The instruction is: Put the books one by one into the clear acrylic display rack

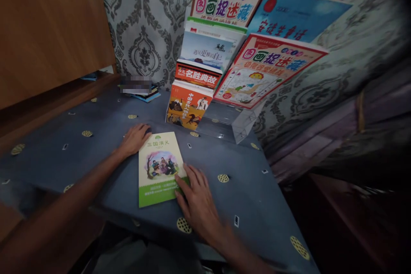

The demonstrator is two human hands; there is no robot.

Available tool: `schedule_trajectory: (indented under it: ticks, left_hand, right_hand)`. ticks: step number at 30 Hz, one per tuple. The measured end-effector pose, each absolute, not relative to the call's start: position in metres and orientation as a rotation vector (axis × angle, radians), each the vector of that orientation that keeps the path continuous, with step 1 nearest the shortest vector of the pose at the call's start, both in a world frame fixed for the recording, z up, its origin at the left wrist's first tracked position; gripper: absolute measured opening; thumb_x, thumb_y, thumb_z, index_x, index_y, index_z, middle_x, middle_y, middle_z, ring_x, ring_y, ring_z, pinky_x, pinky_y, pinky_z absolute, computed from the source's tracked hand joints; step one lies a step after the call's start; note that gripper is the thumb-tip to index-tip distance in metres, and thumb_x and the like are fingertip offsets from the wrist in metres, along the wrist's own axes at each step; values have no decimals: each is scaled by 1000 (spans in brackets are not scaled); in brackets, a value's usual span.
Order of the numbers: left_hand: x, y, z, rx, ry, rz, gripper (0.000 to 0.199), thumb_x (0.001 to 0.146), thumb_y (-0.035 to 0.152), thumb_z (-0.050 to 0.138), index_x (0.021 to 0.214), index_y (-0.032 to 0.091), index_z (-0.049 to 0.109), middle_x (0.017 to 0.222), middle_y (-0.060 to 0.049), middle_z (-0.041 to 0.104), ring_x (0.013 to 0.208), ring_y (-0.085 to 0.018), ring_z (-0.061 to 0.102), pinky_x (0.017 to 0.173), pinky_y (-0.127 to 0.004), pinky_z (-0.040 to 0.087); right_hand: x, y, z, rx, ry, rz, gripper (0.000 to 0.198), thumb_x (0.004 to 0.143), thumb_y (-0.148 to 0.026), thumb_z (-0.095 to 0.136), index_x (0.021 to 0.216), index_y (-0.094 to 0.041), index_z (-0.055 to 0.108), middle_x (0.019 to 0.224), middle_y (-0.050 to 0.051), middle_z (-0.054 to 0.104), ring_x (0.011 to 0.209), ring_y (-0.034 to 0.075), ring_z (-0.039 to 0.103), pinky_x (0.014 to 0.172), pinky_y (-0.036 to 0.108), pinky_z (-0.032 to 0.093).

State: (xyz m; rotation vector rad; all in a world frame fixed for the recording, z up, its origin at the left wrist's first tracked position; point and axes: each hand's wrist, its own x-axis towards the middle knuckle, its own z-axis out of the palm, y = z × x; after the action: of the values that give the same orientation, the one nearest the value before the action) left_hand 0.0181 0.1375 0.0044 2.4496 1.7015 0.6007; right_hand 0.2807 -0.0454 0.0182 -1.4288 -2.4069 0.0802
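Note:
A thin book [160,165] with a cream and green cover lies flat on the cloth-covered table in front of me, its illustrated front facing up. My left hand [135,139] rests palm down by the book's upper left edge, fingers stretched forward. A small dark patch shows at its fingertips; I cannot make out what it is. At the book's lower right edge is my right hand [197,199], its fingers apart, with the thumb and index finger touching the cover's edge. Neither hand grips the book.
Behind the book stands a clear plastic rack [245,124] holding several books, among them an orange one [189,107] and a red-bordered one [257,70]. A small book pile [141,92] sits at the back left, near a wooden cabinet [54,30]. A curtain [321,132] hangs at the right.

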Motion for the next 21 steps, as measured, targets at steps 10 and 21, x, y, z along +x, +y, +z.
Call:
schedule_trajectory:
  ticks: [10, 21]
  left_hand:
    - [18, 137, 3, 2425, 1710, 667, 33, 100, 29, 39, 122, 14, 60, 121, -16, 66, 115, -30, 60, 102, -46, 47]
    - [16, 141, -6, 2355, 1803, 715, 32, 100, 27, 39, 123, 14, 57, 123, -16, 66, 117, -29, 59, 105, -45, 45]
  right_hand:
    - [217, 65, 24, -827, -2910, 279, 52, 105, -44, 45, 152, -22, 44, 162, 9, 38, 153, 22, 29, 126, 49, 21]
    - [230, 138, 8, -1179, -2696, 291, 56, 106, -39, 39, 154, -11, 40, 160, 15, 39, 153, 23, 29, 126, 47, 21]
